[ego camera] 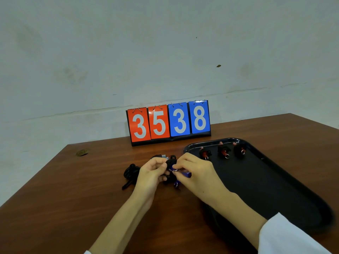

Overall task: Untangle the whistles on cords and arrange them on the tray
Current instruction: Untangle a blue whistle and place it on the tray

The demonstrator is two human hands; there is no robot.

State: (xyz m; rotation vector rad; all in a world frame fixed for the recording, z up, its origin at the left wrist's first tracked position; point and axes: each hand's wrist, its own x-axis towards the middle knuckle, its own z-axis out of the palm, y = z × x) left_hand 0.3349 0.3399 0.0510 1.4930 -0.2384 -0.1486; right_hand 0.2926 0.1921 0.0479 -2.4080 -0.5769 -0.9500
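The bench (88, 195) runs back to a far edge just below the wall (165, 52), with its left edge slanting towards the near left corner of the view and its right edge falling away past the tray. There is bare wood on the left and in the near middle, broken only by a small scuff (82, 153) near the far left corner. A flip scoreboard (168, 123) reading 35 and 38 stands at the far edge, just behind the work. The black tray (256, 186) lies on the right side of the bench, its near left corner hidden under the right forearm. In a row along its far end sit the first red whistle (204, 154), the second red whistle (223, 152) and the third red whistle (240, 149), each with its dark cord bunched against it and apart from its neighbours; the rest of the tray floor is bare. Just left of the tray, the left hand (152, 171) has its fingers curled round the cord tangle (170, 162), and the right hand (197, 172) pinches the blue whistle (187, 174) by its ring. A loose cord coil (131, 172) lies on the wood beside the left hand, and a greyish whistle (162, 156) sits just behind the fingers.
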